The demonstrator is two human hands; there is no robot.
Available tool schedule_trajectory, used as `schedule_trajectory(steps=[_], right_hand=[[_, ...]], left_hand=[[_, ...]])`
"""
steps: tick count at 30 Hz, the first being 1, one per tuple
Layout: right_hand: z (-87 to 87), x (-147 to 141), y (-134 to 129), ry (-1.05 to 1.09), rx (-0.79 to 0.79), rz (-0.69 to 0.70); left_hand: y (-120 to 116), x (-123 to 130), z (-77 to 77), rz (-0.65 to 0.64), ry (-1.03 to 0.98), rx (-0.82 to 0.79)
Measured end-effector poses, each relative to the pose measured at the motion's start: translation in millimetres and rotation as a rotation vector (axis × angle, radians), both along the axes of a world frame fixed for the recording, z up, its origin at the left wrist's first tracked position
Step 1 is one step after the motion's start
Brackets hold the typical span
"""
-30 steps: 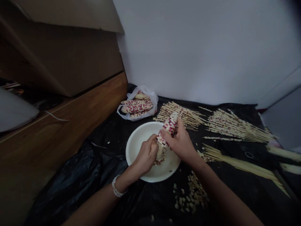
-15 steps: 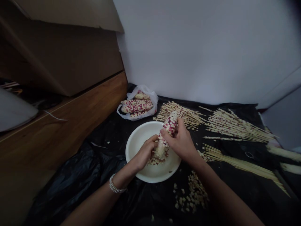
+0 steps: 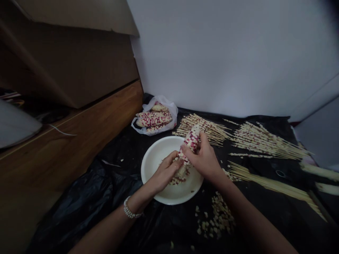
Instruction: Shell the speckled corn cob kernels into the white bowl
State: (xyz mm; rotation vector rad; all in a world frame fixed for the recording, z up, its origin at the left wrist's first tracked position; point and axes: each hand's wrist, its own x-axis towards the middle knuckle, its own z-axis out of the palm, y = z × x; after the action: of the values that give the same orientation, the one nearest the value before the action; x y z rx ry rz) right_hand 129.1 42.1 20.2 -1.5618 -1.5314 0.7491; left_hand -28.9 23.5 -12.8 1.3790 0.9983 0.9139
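An ear of corn (image 3: 191, 140) with white and purple kernels is held tilted over a white bowl (image 3: 148, 160). Around its upper half, my right hand (image 3: 203, 157) is closed, the thumb lying across the kernels. My left hand (image 3: 167, 172) grips the lower part, its thumb pressed on the cob where the kernels give way to bare cob. Loose kernels (image 3: 177, 180) lie in the bowl beneath the ear, partly hidden by my left hand and the cob.
Behind the bowl stands a plastic bag (image 3: 173, 109) of corn ears. Skewers threaded with kernels (image 3: 251, 139) lie in bundles at right, with bare skewers (image 3: 275, 183) nearer. Scattered kernels (image 3: 218, 218) rest on the black sheet (image 3: 90, 197). A cardboard box (image 3: 79, 63) is at left.
My left thumb has moved up and over onto the front of the cob, covering more of its lower part. My right hand and the ear have hardly moved.
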Motion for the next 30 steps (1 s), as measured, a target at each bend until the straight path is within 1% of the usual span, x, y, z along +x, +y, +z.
schedule_trajectory(steps=[3, 6, 9, 12, 13, 17, 21, 23, 25, 26, 30], right_hand=[[2.0, -5.1, -3.9, -0.085, 0.023, -0.011], [3.7, -9.1, -7.6, -0.098, 0.062, 0.011], [4.4, -7.4, -7.3, -0.089, 0.064, 0.014], [4.1, -1.5, -3.3, -0.048, 0.037, 0.000], [3.9, 0.3, -1.9, -0.029, 0.038, -0.007], [3.4, 3.6, 0.8, 0.007, 0.040, -0.012], [4.0, 2.5, -0.2, -0.025, 0.026, -0.011], [4.3, 1.1, -0.9, -0.040, 0.016, -0.010], [4.3, -0.9, -1.5, -0.061, 0.005, -0.007], [4.1, -2.2, -1.7, -0.075, 0.001, -0.006], [2.0, -6.4, -2.2, -0.113, 0.019, -0.014]], left_hand=[[2.5, 0.2, -3.5, 0.032, 0.118, 0.108], [6.3, -0.2, -11.9, 0.063, 0.136, 0.149], [7.8, -0.1, -15.5, 0.065, 0.069, 0.096], [5.1, 1.1, -10.1, 0.085, -0.016, 0.055], [3.5, 1.5, -7.3, 0.072, -0.042, 0.025], [-2.7, 2.0, -0.6, -0.040, -0.145, -0.135], [-3.3, 0.3, -4.4, -0.114, -0.212, -0.271], [-1.8, -1.4, -7.0, -0.160, -0.216, -0.291], [0.1, -3.3, -8.4, -0.184, -0.177, -0.247], [0.9, -4.1, -8.5, -0.175, -0.136, -0.197], [1.9, -3.6, -7.3, -0.047, 0.065, 0.089]])
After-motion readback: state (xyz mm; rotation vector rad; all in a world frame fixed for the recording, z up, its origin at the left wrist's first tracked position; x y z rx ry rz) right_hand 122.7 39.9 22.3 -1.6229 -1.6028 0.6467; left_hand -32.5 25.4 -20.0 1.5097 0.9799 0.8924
